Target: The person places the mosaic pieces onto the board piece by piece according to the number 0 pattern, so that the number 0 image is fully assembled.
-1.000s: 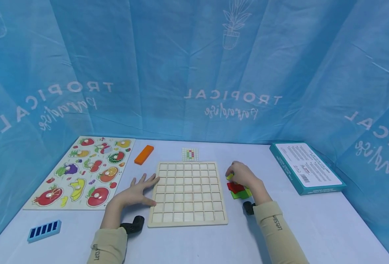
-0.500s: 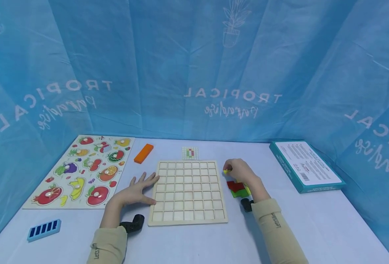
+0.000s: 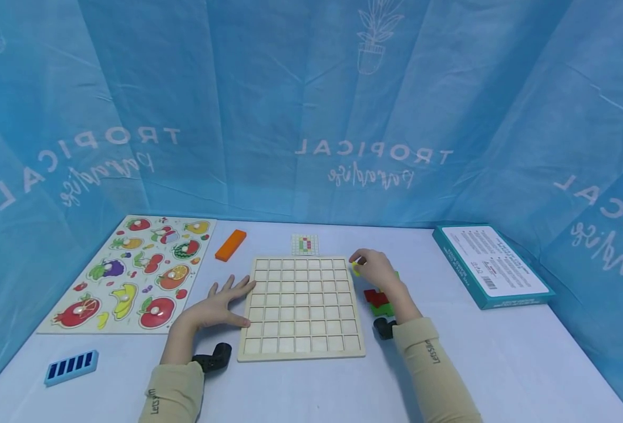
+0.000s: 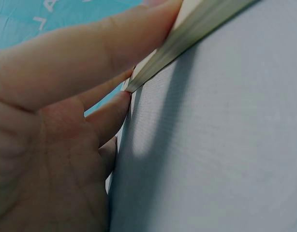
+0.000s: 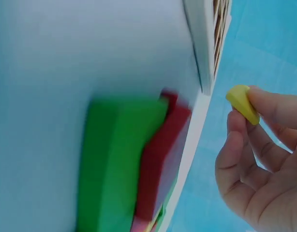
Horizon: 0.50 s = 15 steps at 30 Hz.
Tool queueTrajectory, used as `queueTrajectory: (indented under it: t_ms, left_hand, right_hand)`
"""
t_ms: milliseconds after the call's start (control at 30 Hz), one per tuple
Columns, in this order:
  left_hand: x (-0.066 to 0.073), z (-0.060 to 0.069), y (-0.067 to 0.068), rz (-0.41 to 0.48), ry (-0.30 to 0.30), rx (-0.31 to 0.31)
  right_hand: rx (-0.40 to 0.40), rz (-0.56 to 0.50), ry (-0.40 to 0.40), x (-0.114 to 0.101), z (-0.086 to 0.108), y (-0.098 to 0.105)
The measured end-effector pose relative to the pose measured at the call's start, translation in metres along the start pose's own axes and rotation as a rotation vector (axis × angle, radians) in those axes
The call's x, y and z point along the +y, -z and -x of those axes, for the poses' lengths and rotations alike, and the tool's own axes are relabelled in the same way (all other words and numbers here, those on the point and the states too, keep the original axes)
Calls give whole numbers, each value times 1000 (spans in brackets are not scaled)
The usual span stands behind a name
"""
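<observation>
The left hand [image 3: 213,306], fingers spread wide, touches the left edge of the grid board [image 3: 302,310], flat on the table [image 3: 311,393]. The right hand [image 3: 379,273] pinches a yellow piece [image 5: 241,102] near the board's far right corner, beyond a red piece [image 5: 163,166] and a green piece [image 5: 122,166].

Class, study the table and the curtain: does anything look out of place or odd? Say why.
Yes: the lettering on the blue curtain looks odd, because it reads backwards, as in a mirror. The red and green blocks right of the grid board lie in an overlapping heap, but nothing looks spilled or broken.
</observation>
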<state>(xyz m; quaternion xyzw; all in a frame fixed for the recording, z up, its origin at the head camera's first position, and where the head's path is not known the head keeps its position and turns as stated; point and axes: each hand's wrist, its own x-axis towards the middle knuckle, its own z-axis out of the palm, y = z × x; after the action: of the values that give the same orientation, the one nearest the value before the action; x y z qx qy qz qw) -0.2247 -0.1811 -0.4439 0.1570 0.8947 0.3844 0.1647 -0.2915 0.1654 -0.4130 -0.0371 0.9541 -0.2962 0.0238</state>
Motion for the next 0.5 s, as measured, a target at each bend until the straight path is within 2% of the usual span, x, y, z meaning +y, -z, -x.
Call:
queueTrajectory:
  t_ms: [267,500]
  left_hand:
    - [0,-1,0,-1,2,1]
    - [0,0,0,0,7,3]
  right_hand:
    - [-32,-222,-22,-13,-3,-7]
    - [-100,-355,12,-28,-5,-14]
